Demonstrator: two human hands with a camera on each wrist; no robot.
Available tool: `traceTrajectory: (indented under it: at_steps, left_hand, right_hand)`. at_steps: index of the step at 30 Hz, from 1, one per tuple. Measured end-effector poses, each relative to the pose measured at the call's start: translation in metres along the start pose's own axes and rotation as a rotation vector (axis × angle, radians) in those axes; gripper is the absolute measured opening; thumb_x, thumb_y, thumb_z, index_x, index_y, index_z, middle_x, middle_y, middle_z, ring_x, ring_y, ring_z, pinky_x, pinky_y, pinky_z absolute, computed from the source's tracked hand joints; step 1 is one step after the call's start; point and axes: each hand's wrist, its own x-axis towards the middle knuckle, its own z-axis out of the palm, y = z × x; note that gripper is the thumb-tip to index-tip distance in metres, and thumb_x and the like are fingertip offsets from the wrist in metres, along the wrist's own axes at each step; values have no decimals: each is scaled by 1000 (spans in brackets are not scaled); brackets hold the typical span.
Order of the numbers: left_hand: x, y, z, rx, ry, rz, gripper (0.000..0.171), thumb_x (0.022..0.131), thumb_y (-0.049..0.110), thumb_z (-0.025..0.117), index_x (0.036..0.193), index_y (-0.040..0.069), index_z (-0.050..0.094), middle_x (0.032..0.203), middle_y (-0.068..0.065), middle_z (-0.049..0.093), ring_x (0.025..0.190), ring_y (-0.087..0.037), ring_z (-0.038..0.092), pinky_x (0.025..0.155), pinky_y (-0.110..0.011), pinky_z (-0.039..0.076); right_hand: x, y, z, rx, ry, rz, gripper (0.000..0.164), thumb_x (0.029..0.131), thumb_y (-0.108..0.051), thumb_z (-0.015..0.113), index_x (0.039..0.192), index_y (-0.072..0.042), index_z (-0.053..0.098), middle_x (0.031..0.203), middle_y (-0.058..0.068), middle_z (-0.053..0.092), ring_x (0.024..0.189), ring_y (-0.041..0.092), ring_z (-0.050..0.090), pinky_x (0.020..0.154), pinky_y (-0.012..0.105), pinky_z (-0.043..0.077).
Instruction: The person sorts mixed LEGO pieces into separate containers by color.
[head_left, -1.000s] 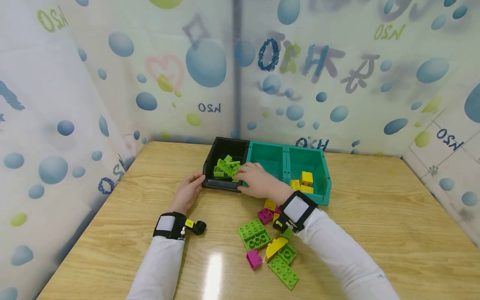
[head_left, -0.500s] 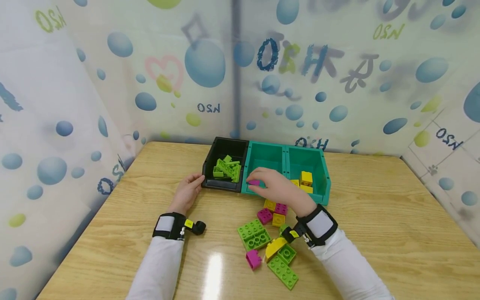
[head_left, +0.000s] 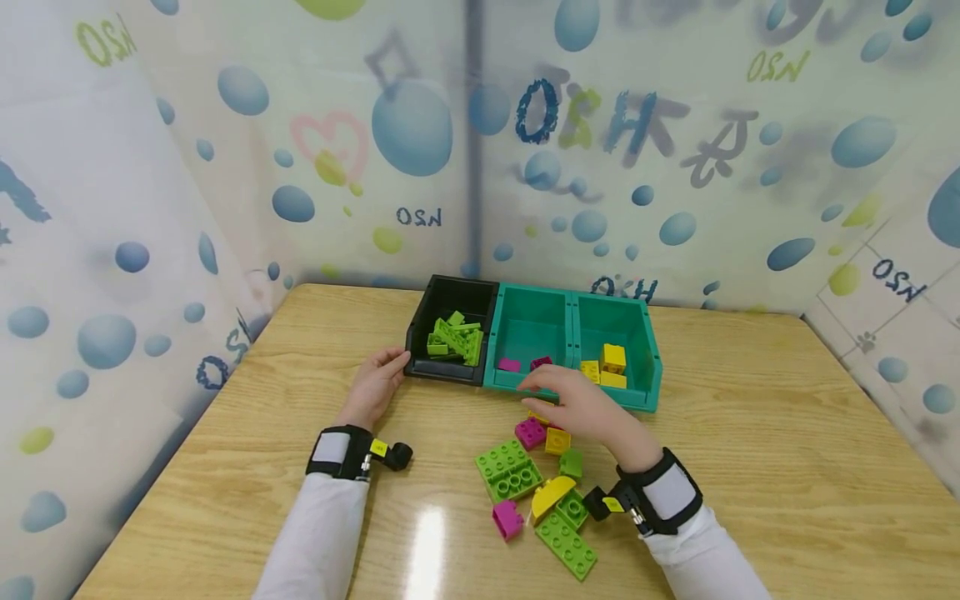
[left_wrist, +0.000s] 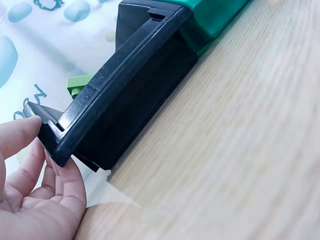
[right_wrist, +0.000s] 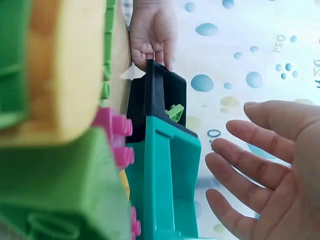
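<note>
My left hand point(head_left: 372, 390) grips the front left corner of the black bin point(head_left: 444, 367), thumb on the rim and fingers curled beneath it in the left wrist view. Green bricks point(head_left: 452, 337) lie in that bin. My right hand point(head_left: 581, 406) hovers at the front edge of the middle teal bin point(head_left: 534, 321), holding nothing; the right wrist view shows its fingers spread and relaxed. Two magenta bricks point(head_left: 509, 365) lie inside the middle bin. Just below the right hand are a magenta brick point(head_left: 530, 432) and a yellow brick point(head_left: 557, 441), with another yellow one partly hidden.
A second teal bin point(head_left: 617, 321) at the right holds yellow bricks point(head_left: 612, 358). Nearer on the wooden table lie large green bricks point(head_left: 504, 460), a rounded yellow block point(head_left: 552, 497), a magenta piece point(head_left: 507, 518) and a long green brick point(head_left: 567, 543). A patterned curtain stands behind.
My right hand has moved from the black bin's right side back and right, leaving a magenta brick in the middle teal bin. The left hand has stayed on the black bin's corner.
</note>
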Motion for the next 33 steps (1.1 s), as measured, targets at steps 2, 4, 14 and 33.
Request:
traceTrajectory:
  at_steps: [2, 4, 14, 33]
  left_hand:
    - [0, 0, 0, 6, 3, 0, 15, 98, 11, 51, 110, 2, 53, 99, 4, 48, 85, -4, 48, 75, -17, 41]
    - [0, -1, 0, 16, 4, 0, 16, 98, 11, 50, 111, 1, 52, 101, 4, 47, 86, -4, 48, 76, -16, 42]
    - [2, -3, -2, 17, 3, 12, 13, 98, 12, 51, 107, 3, 54, 99, 4, 48, 85, -5, 47, 75, -17, 41]
    - [1, 0, 0, 28, 0, 1, 23, 99, 12, 49, 117, -2, 49, 101, 4, 46, 86, -3, 46, 76, -16, 41]
  right_hand:
    - [-6, 3, 0, 26, 9, 17, 21, 94, -14, 58, 111, -2, 64, 108, 12, 64, 98, 29, 58, 83, 44, 51]
    - [-11, 8, 1, 43, 17, 43, 21, 94, -15, 58, 111, -3, 64, 108, 12, 64, 98, 28, 58, 83, 43, 51]
    - [-25, 21, -1, -69, 54, 101, 19, 92, -14, 62, 108, -5, 66, 104, 6, 66, 94, 20, 60, 83, 37, 52]
    - [-40, 30, 8, -172, -20, 117, 18, 90, -13, 64, 106, -5, 67, 105, 6, 63, 95, 21, 59, 81, 34, 52]
